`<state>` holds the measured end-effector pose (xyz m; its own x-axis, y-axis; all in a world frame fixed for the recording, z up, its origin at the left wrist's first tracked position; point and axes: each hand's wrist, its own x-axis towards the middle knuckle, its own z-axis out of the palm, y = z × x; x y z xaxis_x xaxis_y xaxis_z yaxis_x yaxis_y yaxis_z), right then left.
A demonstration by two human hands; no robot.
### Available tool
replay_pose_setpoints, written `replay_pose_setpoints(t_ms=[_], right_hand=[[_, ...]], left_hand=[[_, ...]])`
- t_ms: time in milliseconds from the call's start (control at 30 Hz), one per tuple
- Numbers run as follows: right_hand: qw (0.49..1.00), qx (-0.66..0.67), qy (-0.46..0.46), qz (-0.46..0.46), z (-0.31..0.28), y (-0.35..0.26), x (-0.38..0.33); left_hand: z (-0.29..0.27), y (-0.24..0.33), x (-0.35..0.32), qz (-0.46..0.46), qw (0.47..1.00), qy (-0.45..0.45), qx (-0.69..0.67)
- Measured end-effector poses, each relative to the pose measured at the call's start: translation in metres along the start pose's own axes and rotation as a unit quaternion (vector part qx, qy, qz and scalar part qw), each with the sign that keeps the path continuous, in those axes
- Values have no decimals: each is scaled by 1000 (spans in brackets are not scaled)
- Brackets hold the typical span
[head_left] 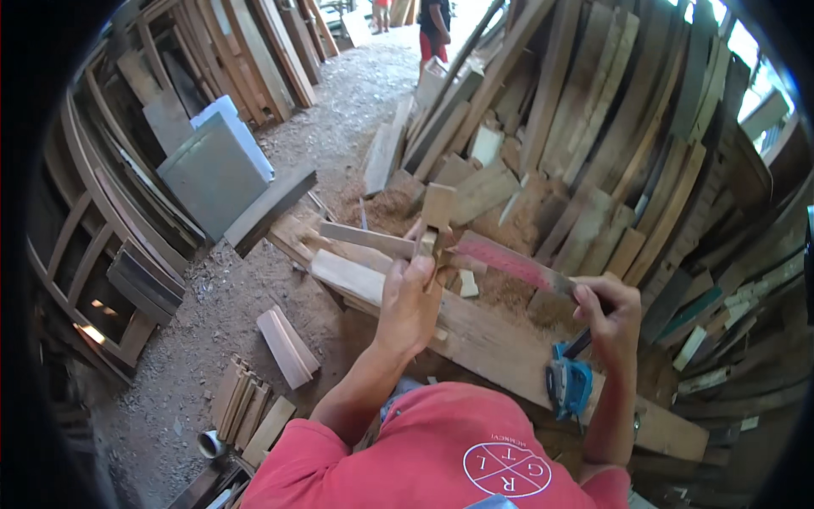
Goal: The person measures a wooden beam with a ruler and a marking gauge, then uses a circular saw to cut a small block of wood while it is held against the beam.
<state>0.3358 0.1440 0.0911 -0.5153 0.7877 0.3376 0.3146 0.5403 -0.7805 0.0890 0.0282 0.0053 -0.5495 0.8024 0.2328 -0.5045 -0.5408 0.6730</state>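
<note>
My left hand (409, 297) is wrapped around a small wooden block (437, 212), fingers pressed together on its lower end, holding it upright on the long plank (475, 335) that runs across in front of me. The block stands just above my knuckles, its pale top clear of my grip. My right hand (609, 316) is closed on the handle of a reddish-bladed handsaw (509, 261) — the blade slants up to my left and its far end meets the block right beside my left fingers. Just below my right wrist a blue power tool (568, 383) sits on the plank, touching nothing I hold. Sawdust (509, 293) lies heaped behind the plank. Off to my left a grey flat panel (216, 174) leans against stacked timber, and short wood offcuts (288, 346) lie on the floor — no labels that I can make out. On my red shirt there is a white round emblem (507, 469).
</note>
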Motion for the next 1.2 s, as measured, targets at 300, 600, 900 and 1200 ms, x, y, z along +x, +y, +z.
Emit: replay_pose_setpoints(t_ms=[300,600,900,1200], right_hand=[[997,-44,-9,-64,-35,25,16],[981,-110,-17,-159,-38,32,25],[983,-112,-15,-145,-28,39,15],[990,-111,-21,-90,-28,43,-2]], left_hand=[[44,-13,-20,-3,1000,-10,-16],[51,-13,-23,35,998,2,55],[44,-10,-25,24,997,4,72],[33,-23,-30,-16,998,2,56]])
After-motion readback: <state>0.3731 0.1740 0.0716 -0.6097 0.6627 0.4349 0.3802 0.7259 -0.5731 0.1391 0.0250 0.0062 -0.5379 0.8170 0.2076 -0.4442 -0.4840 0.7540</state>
